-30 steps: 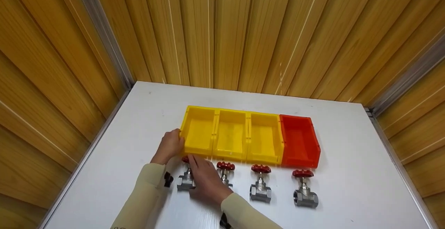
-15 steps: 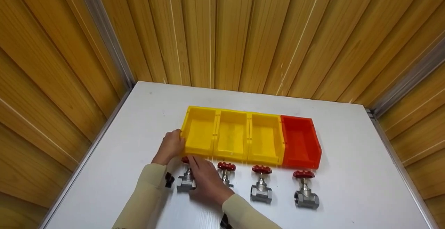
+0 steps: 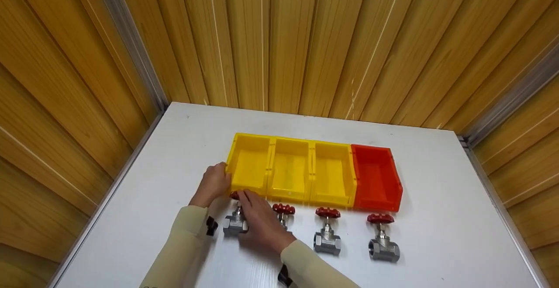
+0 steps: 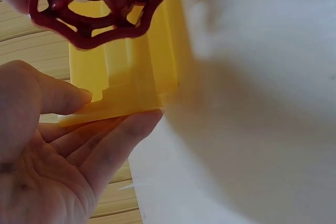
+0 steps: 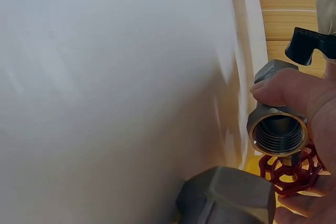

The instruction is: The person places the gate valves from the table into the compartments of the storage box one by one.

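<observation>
My left hand (image 3: 214, 184) pinches the left side wall of the leftmost yellow bin (image 3: 251, 165); in the left wrist view the thumb lies on one face of the bin wall (image 4: 123, 100) and the fingers on the other. My right hand (image 3: 263, 223) holds the leftmost gate valve (image 3: 235, 225), a steel body with a red handwheel, just in front of that bin. The thumb is on the valve body (image 5: 275, 111) in the right wrist view, with fingers by the red handwheel (image 5: 286, 184). A second valve (image 3: 284, 209) is partly hidden behind the right hand.
Two more yellow bins (image 3: 290, 192) and a red bin (image 3: 377, 178) continue the row to the right. Two further valves, one in the middle (image 3: 327, 240) and one at the right (image 3: 384, 249), lie before them on the white table (image 3: 436, 218). Wood-patterned walls (image 3: 288, 39) enclose the table.
My right hand and the leftmost valve have shifted slightly forward, toward the bin. The left hand keeps its hold on the bin wall, and the bins and other valves stay in place.
</observation>
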`<state>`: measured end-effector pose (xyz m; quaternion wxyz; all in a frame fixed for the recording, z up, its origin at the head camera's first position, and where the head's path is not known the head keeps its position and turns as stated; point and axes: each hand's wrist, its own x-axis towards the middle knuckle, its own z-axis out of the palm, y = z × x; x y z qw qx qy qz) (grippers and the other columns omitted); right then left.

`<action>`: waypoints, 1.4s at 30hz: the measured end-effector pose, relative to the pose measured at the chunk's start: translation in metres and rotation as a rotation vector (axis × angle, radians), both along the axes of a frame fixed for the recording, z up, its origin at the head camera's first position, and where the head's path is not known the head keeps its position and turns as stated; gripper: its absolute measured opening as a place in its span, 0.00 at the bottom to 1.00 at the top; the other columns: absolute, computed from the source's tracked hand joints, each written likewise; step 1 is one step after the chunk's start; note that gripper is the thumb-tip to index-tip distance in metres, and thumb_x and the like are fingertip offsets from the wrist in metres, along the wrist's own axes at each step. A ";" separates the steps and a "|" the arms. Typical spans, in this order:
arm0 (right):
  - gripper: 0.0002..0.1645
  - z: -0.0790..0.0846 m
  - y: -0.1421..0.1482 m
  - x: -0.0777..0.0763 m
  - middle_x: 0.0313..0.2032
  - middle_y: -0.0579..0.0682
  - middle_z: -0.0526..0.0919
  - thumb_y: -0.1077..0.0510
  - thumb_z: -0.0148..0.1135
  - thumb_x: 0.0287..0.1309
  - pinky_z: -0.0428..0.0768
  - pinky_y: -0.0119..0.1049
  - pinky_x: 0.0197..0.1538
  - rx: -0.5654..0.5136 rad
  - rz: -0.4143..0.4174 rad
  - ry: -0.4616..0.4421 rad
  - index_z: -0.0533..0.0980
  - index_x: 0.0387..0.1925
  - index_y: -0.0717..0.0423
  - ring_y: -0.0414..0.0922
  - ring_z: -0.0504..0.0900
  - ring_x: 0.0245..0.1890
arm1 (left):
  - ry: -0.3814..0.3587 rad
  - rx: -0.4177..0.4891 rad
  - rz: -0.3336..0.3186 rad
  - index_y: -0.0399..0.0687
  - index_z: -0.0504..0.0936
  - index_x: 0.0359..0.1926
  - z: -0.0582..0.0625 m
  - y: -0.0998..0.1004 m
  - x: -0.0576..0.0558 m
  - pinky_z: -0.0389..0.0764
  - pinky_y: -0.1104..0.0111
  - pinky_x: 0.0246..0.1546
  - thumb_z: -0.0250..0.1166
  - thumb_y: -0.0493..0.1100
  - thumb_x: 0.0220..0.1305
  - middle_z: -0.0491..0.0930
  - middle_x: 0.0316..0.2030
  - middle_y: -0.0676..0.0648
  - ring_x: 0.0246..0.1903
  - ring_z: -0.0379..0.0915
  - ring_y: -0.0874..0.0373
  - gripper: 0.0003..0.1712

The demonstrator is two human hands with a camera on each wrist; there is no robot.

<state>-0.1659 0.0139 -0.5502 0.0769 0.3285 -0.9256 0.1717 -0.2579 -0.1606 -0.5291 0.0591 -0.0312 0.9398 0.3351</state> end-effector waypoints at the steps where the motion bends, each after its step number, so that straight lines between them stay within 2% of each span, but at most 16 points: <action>1: 0.59 0.000 0.000 -0.001 0.68 0.60 0.65 0.45 0.76 0.45 0.68 0.46 0.70 -0.002 0.000 0.002 0.55 0.72 0.62 0.52 0.67 0.68 | -0.001 -0.001 0.000 0.35 0.77 0.47 0.000 0.000 0.000 0.75 0.69 0.28 0.54 0.41 0.70 0.77 0.31 0.43 0.27 0.71 0.54 0.13; 12: 0.60 0.008 0.001 -0.006 0.68 0.58 0.64 0.43 0.75 0.45 0.68 0.45 0.69 -0.029 -0.009 -0.009 0.55 0.72 0.60 0.51 0.67 0.68 | 0.033 -0.003 -0.014 0.33 0.77 0.46 0.000 -0.001 0.001 0.74 0.69 0.25 0.55 0.40 0.69 0.77 0.30 0.42 0.25 0.70 0.54 0.13; 21: 0.65 0.019 0.005 -0.010 0.72 0.53 0.58 0.47 0.78 0.42 0.64 0.45 0.72 -0.068 -0.029 -0.123 0.48 0.75 0.53 0.48 0.61 0.71 | 0.041 0.003 -0.016 0.33 0.77 0.45 0.000 -0.002 0.001 0.74 0.69 0.25 0.55 0.39 0.68 0.78 0.30 0.42 0.25 0.70 0.54 0.12; 25: 0.67 0.022 0.006 -0.012 0.73 0.50 0.55 0.48 0.78 0.42 0.63 0.45 0.72 -0.078 -0.049 -0.162 0.46 0.76 0.49 0.47 0.59 0.72 | 0.017 0.006 -0.009 0.33 0.77 0.47 0.001 -0.002 -0.001 0.75 0.69 0.28 0.55 0.40 0.68 0.79 0.32 0.42 0.27 0.71 0.54 0.14; 29: 0.67 0.024 0.008 -0.015 0.73 0.51 0.55 0.47 0.78 0.42 0.62 0.45 0.73 -0.076 -0.046 -0.166 0.47 0.76 0.50 0.47 0.59 0.71 | -0.018 0.010 -0.003 0.33 0.76 0.51 0.001 -0.002 -0.002 0.78 0.70 0.30 0.55 0.41 0.69 0.79 0.35 0.41 0.29 0.72 0.54 0.16; 35: 0.66 0.028 0.010 -0.020 0.73 0.51 0.56 0.47 0.78 0.42 0.61 0.44 0.73 -0.070 -0.027 -0.157 0.47 0.75 0.50 0.46 0.60 0.71 | -0.030 0.013 -0.004 0.34 0.76 0.52 0.000 -0.002 -0.002 0.80 0.68 0.34 0.56 0.41 0.70 0.79 0.36 0.41 0.30 0.73 0.54 0.16; 42: 0.65 0.032 0.012 -0.026 0.74 0.50 0.54 0.45 0.77 0.44 0.62 0.43 0.73 -0.068 -0.034 -0.168 0.47 0.76 0.48 0.47 0.59 0.72 | -0.092 0.028 0.011 0.35 0.74 0.57 0.002 -0.001 -0.003 0.83 0.65 0.41 0.55 0.43 0.71 0.80 0.40 0.41 0.34 0.74 0.54 0.19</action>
